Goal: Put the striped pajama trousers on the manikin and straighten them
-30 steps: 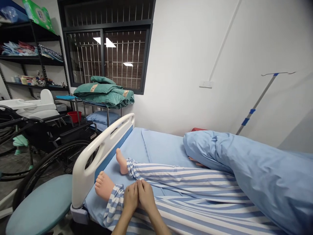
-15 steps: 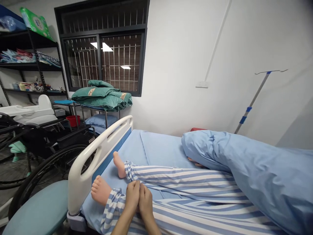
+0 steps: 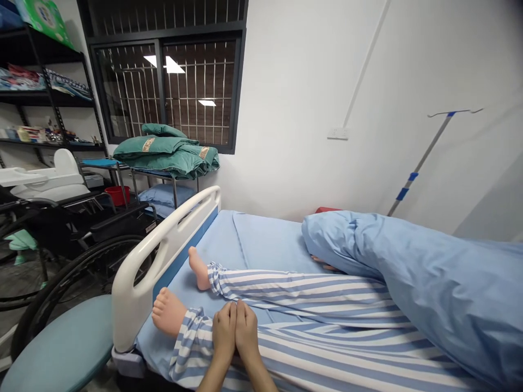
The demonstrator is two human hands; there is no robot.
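Observation:
My left hand point(image 3: 224, 335) and my right hand point(image 3: 247, 332) lie side by side, fingers together and tips touching, on the near striped trouser leg point(image 3: 204, 340) of a mannequin patient. I cannot tell whether they grip the cloth. The mannequin lies on a blue bed sheet point(image 3: 261, 242), its bare feet point(image 3: 168, 311) towards the near rail. Its other foot point(image 3: 199, 269) lies a little farther off. A blue quilt point(image 3: 408, 256) covers its upper body, with a mannequin hand point(image 3: 324, 264) showing under the quilt's edge. The head is hidden.
A white bed side rail point(image 3: 163, 245) runs along the left, beside a teal stool seat point(image 3: 61, 348) and a black wheelchair point(image 3: 81, 234). Beyond stand a trolley with green quilts point(image 3: 163, 155), black shelves point(image 3: 44, 98) and an IV pole point(image 3: 420, 160).
My view has tilted, so the room sits a little higher and farther left in the picture. My hands stay on the same trouser leg, with their wrists slightly closer together.

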